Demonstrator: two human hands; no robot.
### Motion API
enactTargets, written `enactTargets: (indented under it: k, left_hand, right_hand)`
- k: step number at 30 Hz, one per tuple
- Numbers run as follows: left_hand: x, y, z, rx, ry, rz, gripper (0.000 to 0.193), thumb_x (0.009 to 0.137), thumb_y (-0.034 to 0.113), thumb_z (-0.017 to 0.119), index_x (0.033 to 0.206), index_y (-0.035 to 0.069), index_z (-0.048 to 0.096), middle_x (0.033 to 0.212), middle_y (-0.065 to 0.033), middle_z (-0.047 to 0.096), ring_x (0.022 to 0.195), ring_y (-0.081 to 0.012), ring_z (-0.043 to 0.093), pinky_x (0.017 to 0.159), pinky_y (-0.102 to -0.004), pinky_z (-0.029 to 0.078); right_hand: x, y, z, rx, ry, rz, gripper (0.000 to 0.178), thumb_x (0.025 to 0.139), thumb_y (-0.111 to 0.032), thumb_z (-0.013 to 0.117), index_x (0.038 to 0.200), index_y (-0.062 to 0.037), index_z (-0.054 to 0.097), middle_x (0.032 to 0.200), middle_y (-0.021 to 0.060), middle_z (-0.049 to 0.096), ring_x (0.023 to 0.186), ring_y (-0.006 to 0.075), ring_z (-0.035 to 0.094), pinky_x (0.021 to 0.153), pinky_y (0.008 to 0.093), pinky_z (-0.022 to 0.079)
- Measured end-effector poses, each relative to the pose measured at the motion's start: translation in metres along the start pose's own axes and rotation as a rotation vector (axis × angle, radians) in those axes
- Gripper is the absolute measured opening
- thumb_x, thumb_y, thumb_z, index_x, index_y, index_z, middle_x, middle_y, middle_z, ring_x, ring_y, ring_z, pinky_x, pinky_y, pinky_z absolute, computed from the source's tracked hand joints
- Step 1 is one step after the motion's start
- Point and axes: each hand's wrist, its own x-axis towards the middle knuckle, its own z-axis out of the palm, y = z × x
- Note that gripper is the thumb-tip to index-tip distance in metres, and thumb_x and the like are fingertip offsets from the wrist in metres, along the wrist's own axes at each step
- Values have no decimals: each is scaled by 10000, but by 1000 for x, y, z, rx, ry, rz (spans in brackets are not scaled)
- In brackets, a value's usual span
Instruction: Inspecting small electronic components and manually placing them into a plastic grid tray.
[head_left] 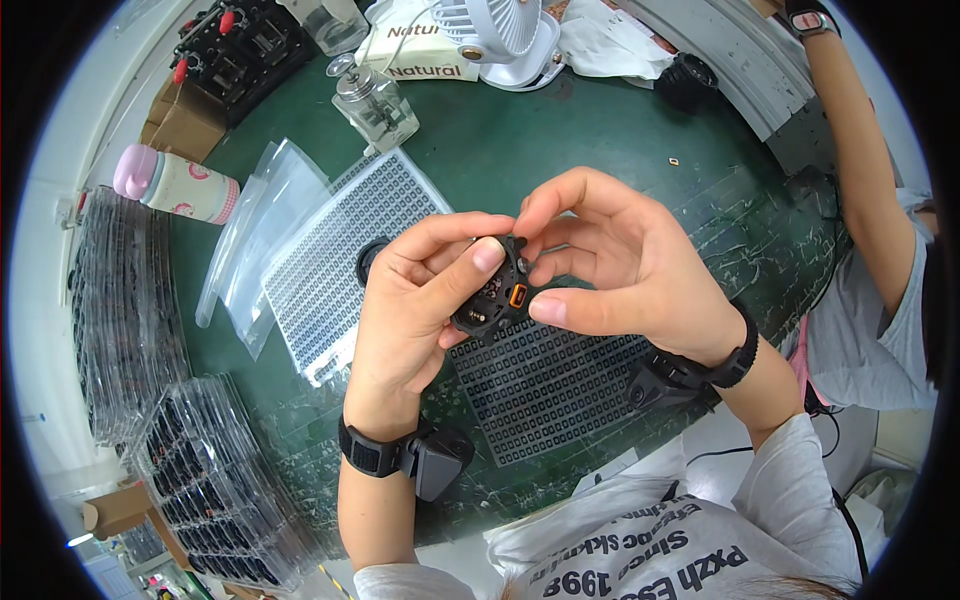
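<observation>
Held the black watch case (492, 312) in the left hand (405, 300), pinched between thumb and fingers, above the green table (590, 130). Had the right hand (645, 270), with bent fingers, very close around the case, with its thumb just beside the orange part (518, 295); could not tell if pinching or only touching. Could perhaps have slipped from the left fingers, if pushed too hard from the right. Might also have brushed the patterned sheet (550, 395) below with the black box (662, 385) on the right wrist, if lowered carelessly. Looked tight toward the body, with the table's front edge near this sheet. Met a second sheet (345, 250) and clear plastic bags (250, 245) at left; found more room beyond the right hand, with a small orange piece (673, 161) lying there.
</observation>
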Motion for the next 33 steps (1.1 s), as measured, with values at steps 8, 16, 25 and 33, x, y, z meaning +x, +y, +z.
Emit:
enactTargets:
  k: [8, 16, 25, 33]
  left_hand:
    - [0, -3, 0, 23, -2, 72, 209, 938, 64, 649, 1139, 6, 665, 950, -115, 733, 596, -7, 583, 380, -134, 302]
    - [0, -2, -1, 71, -31, 93, 202, 921, 52, 665, 1118, 9, 677, 938, -115, 738, 628, -15, 618, 382, -134, 311]
    - [-2, 0, 6, 125, 17, 199, 202, 903, 31, 684, 1104, 9, 692, 930, -92, 738, 673, -38, 643, 422, -143, 357]
    - [-18, 38, 3, 425, 183, 238, 211, 927, 115, 682, 1124, 39, 677, 806, -33, 707, 548, 8, 520, 421, -152, 311]
  right_hand:
    - [1, 3, 1, 111, -23, 24, 443, 781, 68, 728, 1167, -26, 534, 1167, 48, 522, 1070, 146, 548, 912, 293, 504]
    - [1, 6, 2, 134, -16, 15, 415, 798, 42, 748, 1157, 0, 544, 1121, 49, 559, 1038, 124, 573, 916, 272, 520]
    - [3, 6, -2, 85, -38, 88, 406, 785, -3, 786, 1110, -13, 542, 1056, 42, 574, 1025, 119, 574, 872, 262, 532]
    - [3, 3, -1, -68, -39, 60, 402, 809, -20, 742, 1142, -54, 518, 1100, 33, 530, 1051, 135, 545, 887, 303, 494]
